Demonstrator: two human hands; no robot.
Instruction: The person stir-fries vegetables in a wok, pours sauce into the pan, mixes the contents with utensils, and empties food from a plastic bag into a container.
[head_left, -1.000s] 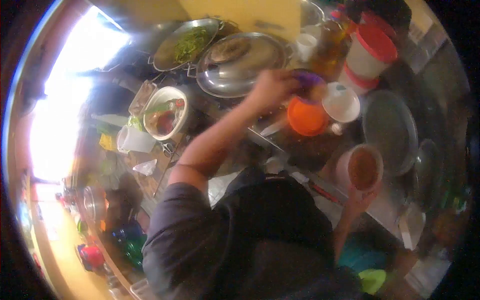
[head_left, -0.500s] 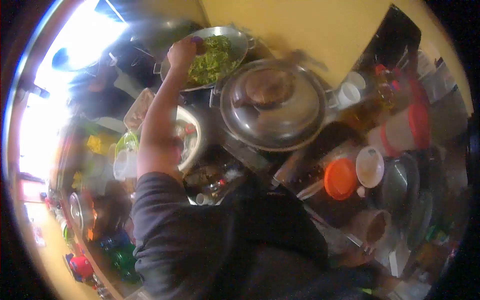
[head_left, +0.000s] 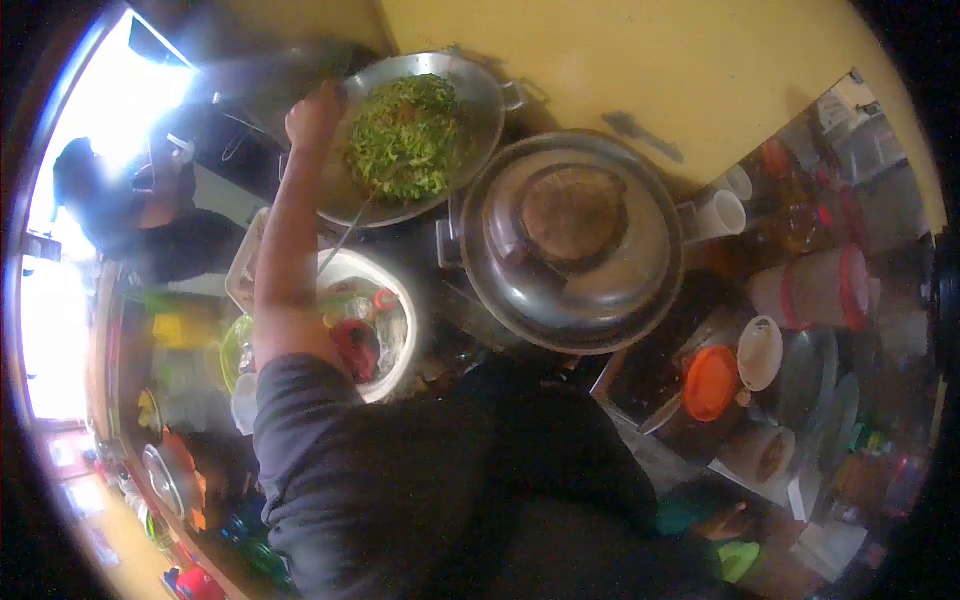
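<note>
My left hand (head_left: 314,118) is closed at the left rim of a wide metal pan (head_left: 480,90). A small dark shape shows by its fingers, too blurred to name. In the pan lies a heap of shredded green vegetables (head_left: 405,140), with some reddish bits on top. A thin metal handle (head_left: 348,238) leans out over the pan's near rim, beside my forearm. To the right of the pan stands a big lidded pot (head_left: 500,270), its metal lid topped by a round brown piece (head_left: 575,215). I cannot make out my right hand.
Below my forearm, a white bucket (head_left: 408,330) holds red and clear items. An orange lid (head_left: 710,383), a white bowl (head_left: 760,353) and a red-banded container (head_left: 810,288) crowd the right. Another person (head_left: 140,205) is at the far left. A yellow wall (head_left: 620,70) rises behind.
My left hand has moved left, from over the vegetables to the pan's left rim. The view has shifted; the thin metal handle and more of the bucket now show.
</note>
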